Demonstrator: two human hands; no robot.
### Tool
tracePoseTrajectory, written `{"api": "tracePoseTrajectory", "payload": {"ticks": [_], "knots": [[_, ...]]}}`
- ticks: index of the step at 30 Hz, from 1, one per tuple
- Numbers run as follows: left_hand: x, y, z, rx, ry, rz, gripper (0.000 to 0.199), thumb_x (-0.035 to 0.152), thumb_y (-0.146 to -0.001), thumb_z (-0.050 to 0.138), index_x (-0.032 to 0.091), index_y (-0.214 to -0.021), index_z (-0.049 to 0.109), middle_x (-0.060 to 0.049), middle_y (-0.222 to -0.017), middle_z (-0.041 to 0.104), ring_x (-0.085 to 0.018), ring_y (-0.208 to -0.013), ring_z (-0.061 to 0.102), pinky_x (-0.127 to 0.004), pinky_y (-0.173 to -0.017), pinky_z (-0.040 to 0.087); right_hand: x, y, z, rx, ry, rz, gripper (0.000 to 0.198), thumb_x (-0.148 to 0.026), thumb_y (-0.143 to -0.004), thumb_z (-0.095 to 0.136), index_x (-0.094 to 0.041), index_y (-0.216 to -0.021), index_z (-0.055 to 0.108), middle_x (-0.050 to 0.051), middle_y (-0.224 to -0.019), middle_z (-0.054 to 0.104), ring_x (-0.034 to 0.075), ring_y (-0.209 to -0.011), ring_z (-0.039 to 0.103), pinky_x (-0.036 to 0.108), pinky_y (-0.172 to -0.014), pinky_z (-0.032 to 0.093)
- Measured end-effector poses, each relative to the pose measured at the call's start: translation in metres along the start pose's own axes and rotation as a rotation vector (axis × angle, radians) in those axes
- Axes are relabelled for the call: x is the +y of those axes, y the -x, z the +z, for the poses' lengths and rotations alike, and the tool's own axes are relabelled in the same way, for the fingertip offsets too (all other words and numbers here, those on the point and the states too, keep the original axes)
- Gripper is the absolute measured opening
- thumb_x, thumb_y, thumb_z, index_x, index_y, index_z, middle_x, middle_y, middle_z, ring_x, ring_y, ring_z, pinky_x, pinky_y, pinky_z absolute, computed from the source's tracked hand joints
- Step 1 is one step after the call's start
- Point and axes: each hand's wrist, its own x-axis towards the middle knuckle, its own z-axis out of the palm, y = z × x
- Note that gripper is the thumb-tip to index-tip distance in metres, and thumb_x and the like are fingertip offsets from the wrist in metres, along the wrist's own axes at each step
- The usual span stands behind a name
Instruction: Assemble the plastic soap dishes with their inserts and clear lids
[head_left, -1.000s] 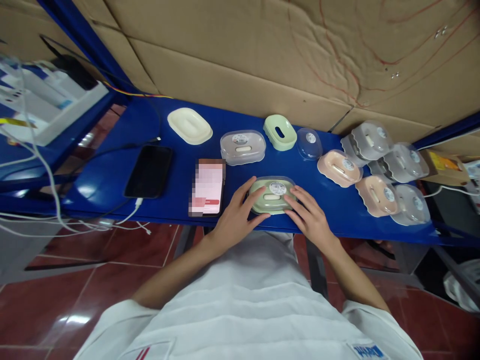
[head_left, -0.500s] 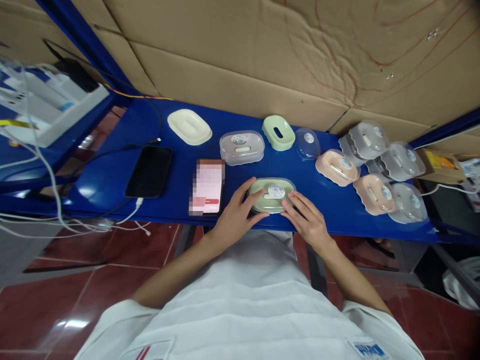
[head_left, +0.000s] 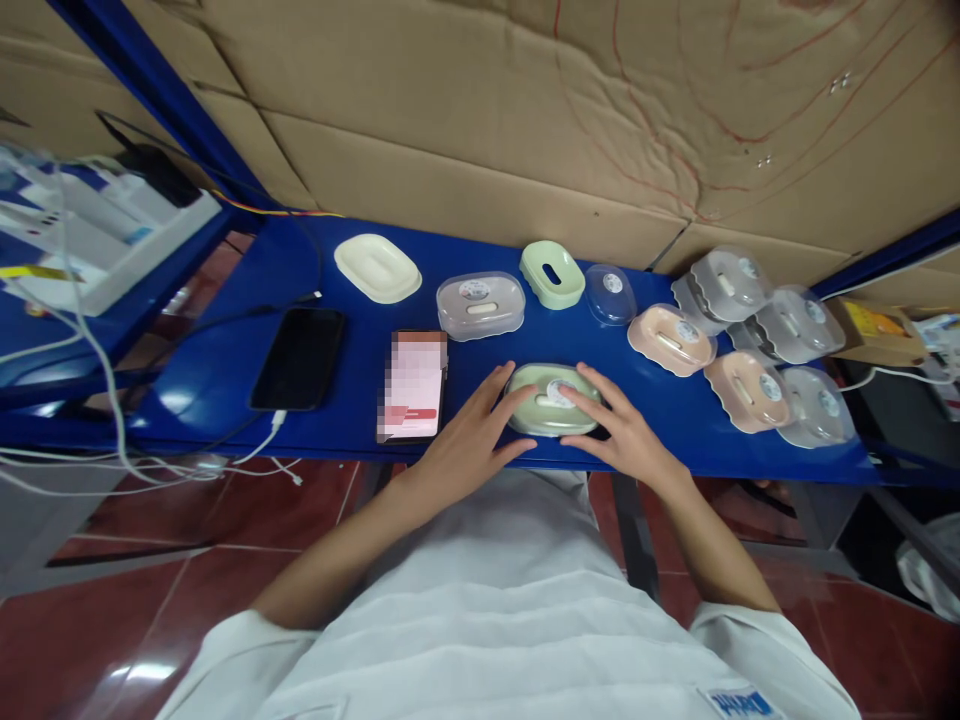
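A pale green soap box (head_left: 541,416) under a clear lid with a round sticker lies near the table's front edge. My left hand (head_left: 472,425) curves around its left end, with a fingertip on the lid and the thumb at the near side. From the right, my right hand (head_left: 626,430) holds the other end, its index finger on the lid beside the sticker and its thumb along the near edge. Behind it are an uncovered green soap box base (head_left: 567,290) and a loose clear lid (head_left: 609,298). A greyish lidded soap box (head_left: 487,318) stands left of these.
A cream oval piece (head_left: 377,268) lies at the back left. A lit phone (head_left: 416,385) and a dark phone (head_left: 298,358) on a white cable rest left of my hands. Peach soap boxes (head_left: 671,340) and stacked grey ones (head_left: 727,285) crowd the right. Cardboard (head_left: 450,130) backs the blue table.
My right hand has shifted slightly, its index finger now further left over the lid, near the sticker. The soap box stays between both hands. The view has tilted a little.
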Motion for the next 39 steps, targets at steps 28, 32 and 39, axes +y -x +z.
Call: {"api": "tracePoseTrajectory", "payload": {"ticks": [28,32,39], "knots": [[-0.166,-0.092,-0.145,-0.240,-0.592,-0.382,0.073,-0.005,-0.079,0.059,0.019,-0.147,0.059,-0.019,-0.158,0.058,-0.046,-0.145,0.056,-0.077,-0.112,0.047,0.075,-0.132,0.010,-0.017,0.267,0.220,0.045,-0.033,-0.107,0.055,-0.014,-0.147,0.066,0.019,-0.137,0.070,0.037,-0.130,0.064,0.057,-0.118,0.043],[-0.168,-0.096,-0.143,-0.253,-0.583,-0.394,0.079,-0.002,-0.082,0.059,0.019,-0.158,0.051,-0.021,-0.150,0.064,-0.041,-0.132,0.066,-0.062,-0.103,0.059,0.051,-0.092,-0.007,-0.056,0.322,0.215,0.037,-0.038,-0.108,0.059,-0.019,-0.137,0.072,0.015,-0.129,0.074,0.036,-0.121,0.067,0.052,-0.107,0.048],[-0.153,-0.106,-0.140,-0.200,-0.548,-0.257,0.041,0.018,-0.096,0.055,0.025,-0.133,0.070,-0.012,-0.133,0.076,-0.038,-0.128,0.068,-0.058,-0.110,0.052,-0.030,-0.006,-0.019,-0.101,0.406,0.172,0.039,-0.046,-0.111,0.057,-0.015,-0.129,0.071,0.014,-0.115,0.078,0.031,-0.106,0.071,0.047,-0.097,0.045]]}}
